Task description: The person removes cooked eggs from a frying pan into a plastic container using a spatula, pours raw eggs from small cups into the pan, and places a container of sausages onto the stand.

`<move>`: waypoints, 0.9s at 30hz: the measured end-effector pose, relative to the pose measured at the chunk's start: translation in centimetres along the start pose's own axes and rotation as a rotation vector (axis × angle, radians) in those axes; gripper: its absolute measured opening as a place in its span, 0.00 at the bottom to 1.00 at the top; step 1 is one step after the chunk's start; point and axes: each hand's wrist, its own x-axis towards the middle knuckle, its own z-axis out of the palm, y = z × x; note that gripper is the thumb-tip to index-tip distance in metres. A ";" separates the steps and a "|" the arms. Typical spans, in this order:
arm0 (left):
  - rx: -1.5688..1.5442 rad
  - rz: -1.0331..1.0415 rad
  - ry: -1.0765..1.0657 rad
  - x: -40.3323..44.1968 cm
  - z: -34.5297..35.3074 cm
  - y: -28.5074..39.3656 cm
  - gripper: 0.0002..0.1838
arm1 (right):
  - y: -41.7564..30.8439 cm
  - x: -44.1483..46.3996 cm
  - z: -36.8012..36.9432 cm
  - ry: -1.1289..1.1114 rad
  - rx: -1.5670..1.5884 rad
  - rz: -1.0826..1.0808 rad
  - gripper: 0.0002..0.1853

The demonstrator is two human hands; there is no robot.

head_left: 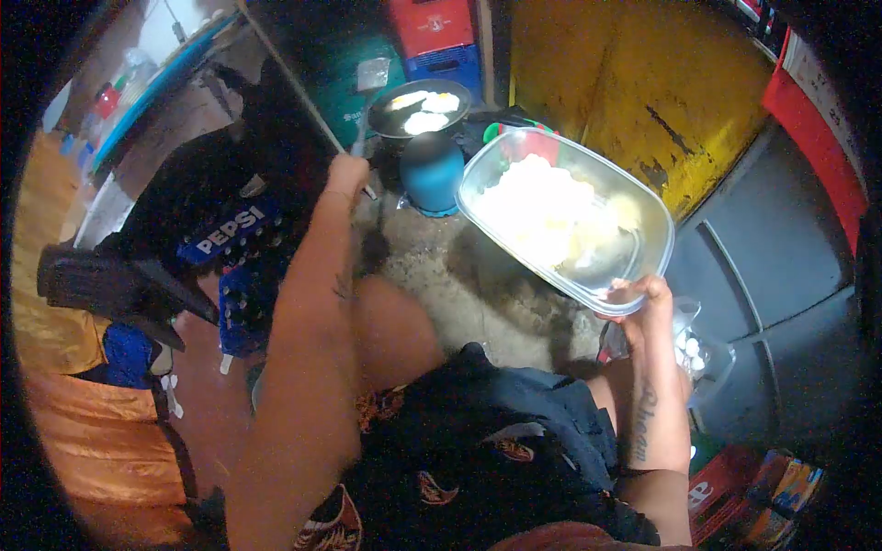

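My right hand (pixel 638 298) grips the near corner of a clear plastic tub (pixel 657 243), which is tilted. Inside lie bright white and yellowish pieces that look like fried eggs (pixel 542 207), washed out by glare. My left hand (pixel 347 174) is closed around a thin grey handle (pixel 359 138) pointing up beside the frying pan (pixel 390 129). Whether this handle belongs to a utensil or the pan, I cannot tell. Three fried eggs (pixel 427 121) sit apart in the dark pan. A blue cylinder (pixel 430 174), possibly a gas canister, stands just in front of the pan.
Blue Pepsi crates (pixel 225 234) with bottles stand left. A red crate (pixel 432 26) and green panel (pixel 354 101) are behind the pan. A clear container with whole eggs (pixel 691 351) is below my right hand. A dark cabinet (pixel 763 275) borders the right; a long stick (pixel 294 78) slants from upper left.
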 end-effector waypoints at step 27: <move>0.643 0.273 -0.112 8.9 -8.3 -3.5 0.22 | 1.0 0.4 1.0 0.121 0.068 0.006 0.32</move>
